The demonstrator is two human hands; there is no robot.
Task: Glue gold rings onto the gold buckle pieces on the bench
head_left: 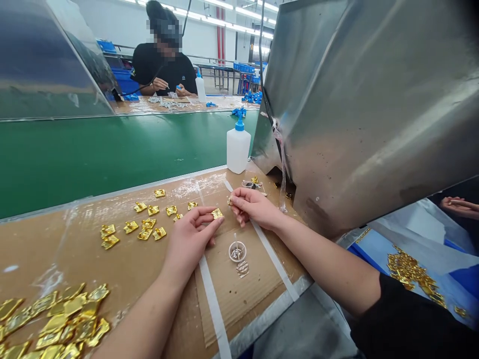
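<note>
Between the thumb and fingers of my left hand (194,229) is a small gold plate (217,213), its face turned up. My right hand (252,205), just to the right and apart from it, pinches a small gold piece (229,201), mostly covered by the fingertips. Below both hands a little clear cup (237,252) with a thin stick in it stands on a taped cardboard sheet (250,294). Several gold pieces (147,223) lie spread out left of my left hand. A heap of larger gold plates (75,314) covers the near left of the table.
A white bottle with a blue nozzle (238,149) stands at the table's back edge, before a green conveyor belt (112,154). A large metal hood (355,109) slants over the right side. Gold parts (411,269) lie in a bin at right. Across the belt sits a person (164,70).
</note>
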